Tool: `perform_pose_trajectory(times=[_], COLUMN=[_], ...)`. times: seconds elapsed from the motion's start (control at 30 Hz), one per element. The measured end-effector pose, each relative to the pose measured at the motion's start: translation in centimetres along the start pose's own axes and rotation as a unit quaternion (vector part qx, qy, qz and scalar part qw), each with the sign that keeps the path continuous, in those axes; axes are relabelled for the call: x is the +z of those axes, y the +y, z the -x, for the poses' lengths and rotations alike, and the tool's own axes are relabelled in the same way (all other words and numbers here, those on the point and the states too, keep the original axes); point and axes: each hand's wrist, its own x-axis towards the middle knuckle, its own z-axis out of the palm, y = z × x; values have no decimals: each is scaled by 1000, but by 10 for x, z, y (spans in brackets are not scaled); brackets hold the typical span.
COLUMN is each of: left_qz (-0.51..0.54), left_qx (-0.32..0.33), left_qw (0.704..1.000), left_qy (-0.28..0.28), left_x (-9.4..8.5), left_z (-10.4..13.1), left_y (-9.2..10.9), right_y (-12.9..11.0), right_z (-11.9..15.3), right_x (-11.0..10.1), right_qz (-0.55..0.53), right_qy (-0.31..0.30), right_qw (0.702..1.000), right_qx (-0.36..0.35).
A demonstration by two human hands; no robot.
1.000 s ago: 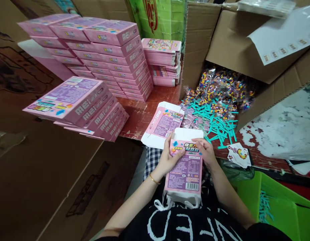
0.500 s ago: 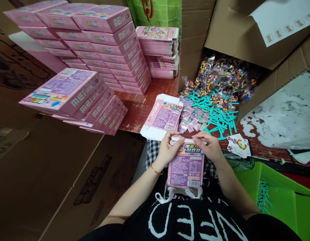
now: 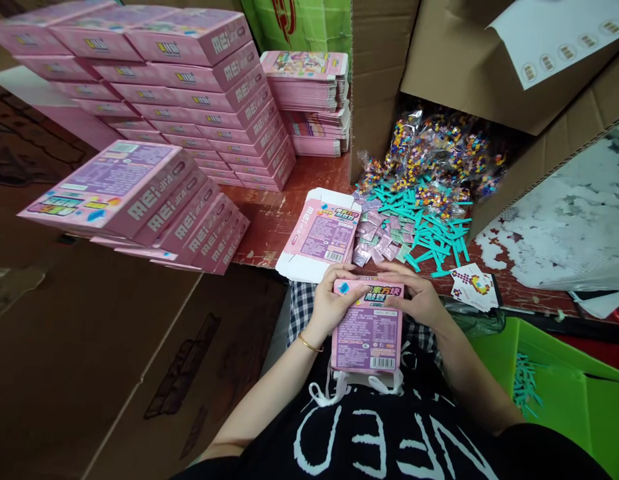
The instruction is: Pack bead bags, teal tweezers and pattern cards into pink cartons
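Both hands grip a pink and purple printed cardboard box (image 3: 367, 337), held upright against my lap with its barcode end toward me. My left hand (image 3: 336, 300) wraps the upper left corner, thumb across the printed face. At the upper right, my right hand (image 3: 416, 295) has its thumb on the face and its fingers behind the top edge. The box's top end looks closed. Just beyond my hands lies a stack of flattened boxes (image 3: 323, 233) with white flaps. Small purple and green sachets (image 3: 377, 233) and turquoise plastic sticks (image 3: 437, 240) are piled beside it.
Tall stacks of pink boxes (image 3: 199, 100) and a leaning pile (image 3: 154, 193) stand left. Bags of coloured beads (image 3: 439, 157) spill from a cardboard carton (image 3: 377, 80). Printed cards (image 3: 472, 287) lie at the table edge, above a green bin (image 3: 564, 407).
My fingers have moved from the white top flap to the upper corners, and the flap is now folded down. The view has shifted slightly to the right.
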Motion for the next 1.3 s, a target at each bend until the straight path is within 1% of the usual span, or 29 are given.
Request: perform_pose_trajectory(times=[0.03, 0.07, 0.13, 0.17, 0.2, 0.23, 0.27, 0.33, 0.37, 0.4, 0.43, 0.47, 0.5, 0.57, 0.6, 0.63, 0.67, 0.7, 0.73, 0.77, 0.8, 0.83, 0.9, 1.0, 1.1, 1.17, 1.2, 1.23, 1.3], left_qz=[-1, 5, 40, 65, 85, 91, 75, -20, -83, -139, -181, -206, -213, -193, -180, -172, -169, -172, -180, -188, -194, -198, -197, -170, -152, -131, -111, -87, -45], left_qx=[-3, -3, 4, 7, 8, 11, 21, 72, 110, 150, 185, 208, 219, 213, 199, 180, 159, 135, 108, 80, 55, 34, -3, -54, -81, -90, -94, -97, -97], left_qw=[999, 997, 979, 968, 961, 962, 967, 977, 975, 969, 962, 956, 948, 919, 907, 907, 919, 936, 951, 960, 965, 968, 969, 975, 978, 981, 984, 987, 992], left_qy=[33, 82, 199, 241, 261, 259, 244, 200, 172, 135, 84, 8, -88, -270, -323, -339, -318, -275, -228, -191, -166, -154, -146, -134, -120, -108, -100, -90, -73], left_x=[-4, -10, -23, -30, -38, -45, -51, -61, -64, -65, -65, -64, -61, -54, -51, -48, -46, -45, -44, -44, -44, -43, -42, -42, -39, -34, -31, -27, -21], left_z=[-4, -9, -19, -24, -28, -32, -34, -36, -35, -33, -30, -26, -21, -11, -6, -1, 3, 7, 11, 13, 15, 17, 18, 15, 8, 2, -3, -8, -22], left_y=[2, 5, 7, 7, 6, 6, 6, 11, 16, 22, 29, 36, 42, 46, 44, 39, 32, 25, 17, 11, 6, 2, -2, -2, 1, 5, 8, 12, 18], right_y=[-1, -1, -3, -4, -6, -8, -12, -20, -25, -31, -37, -42, -45, -43, -36, -25, -11, 5, 23, 40, 56, 70, 89, 93, 73, 49, 35, 23, 3], right_z=[5, 9, 17, 20, 21, 21, 20, 14, 10, 6, 2, -3, -7, -18, -25, -35, -46, -59, -72, -85, -97, -107, -121, -129, -126, -119, -114, -109, -104], right_x=[0, -1, -4, -7, -10, -15, -19, -26, -27, -27, -24, -19, -13, -4, -2, -3, -6, -11, -17, -23, -28, -32, -37, -42, -48, -48, -44, -40, -30], right_qz=[-15, -34, -68, -77, -81, -78, -68, -37, -27, -29, -45, -72, -104, -156, -167, -163, -135, -93, -37, 22, 63, 92, 106, 91, 55, 13, -8, -19, 3], right_qy=[-8, -24, -77, -98, -100, -76, -26, 105, 151, 166, 142, 87, 12, -133, -175, -178, -135, -61, 43, 135, 202, 246, 272, 288, 318, 350, 347, 320, 209], right_qw=[1000, 998, 991, 987, 986, 990, 995, 994, 988, 985, 988, 993, 994, 978, 968, 967, 975, 985, 989, 979, 965, 953, 945, 942, 939, 934, 937, 947, 978], right_qx=[16, 37, 83, 99, 104, 95, 73, 17, -6, -23, -32, -32, -21, 28, 59, 87, 111, 128, 140, 149, 153, 154, 150, 144, 120, 71, 45, 23, -2])
